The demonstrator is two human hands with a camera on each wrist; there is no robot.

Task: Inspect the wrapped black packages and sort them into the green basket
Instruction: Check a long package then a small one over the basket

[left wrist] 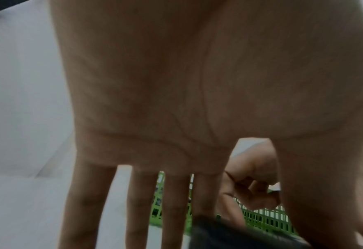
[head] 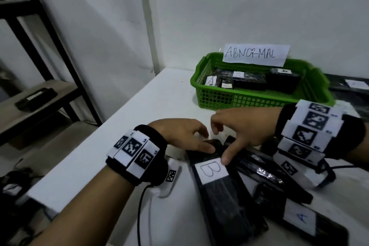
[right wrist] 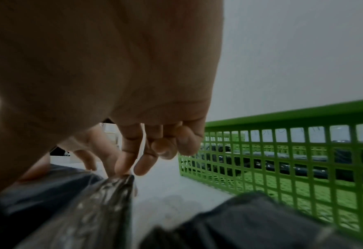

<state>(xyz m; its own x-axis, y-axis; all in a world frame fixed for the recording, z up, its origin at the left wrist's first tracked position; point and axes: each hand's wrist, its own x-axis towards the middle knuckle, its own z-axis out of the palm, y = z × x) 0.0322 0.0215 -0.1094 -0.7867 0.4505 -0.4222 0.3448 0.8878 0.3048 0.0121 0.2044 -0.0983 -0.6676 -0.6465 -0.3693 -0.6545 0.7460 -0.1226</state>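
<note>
A long black wrapped package labelled B (head: 219, 191) lies on the white table (head: 159, 106) in front of me. My left hand (head: 185, 136) has its thumb flat on the package's far end, and its fingers (left wrist: 176, 202) point straight down past it. My right hand (head: 241, 128) presses its thumb tip on the corner of the B label, with its fingers (right wrist: 155, 146) loosely curled in the air. Beside B lie a shiny wrapped package (head: 259, 166) and one labelled A (head: 303, 219). The green basket (head: 259, 98), marked ABNORMAL, stands behind the hands and holds several black packages (head: 249, 81).
The table's left edge runs diagonally close to my left wrist. A black-framed shelf (head: 40, 90) with a dark flat object (head: 36, 98) stands to the left, lower down. More dark packages (head: 351, 86) lie right of the basket. A black cable (head: 139, 205) hangs from my left wrist.
</note>
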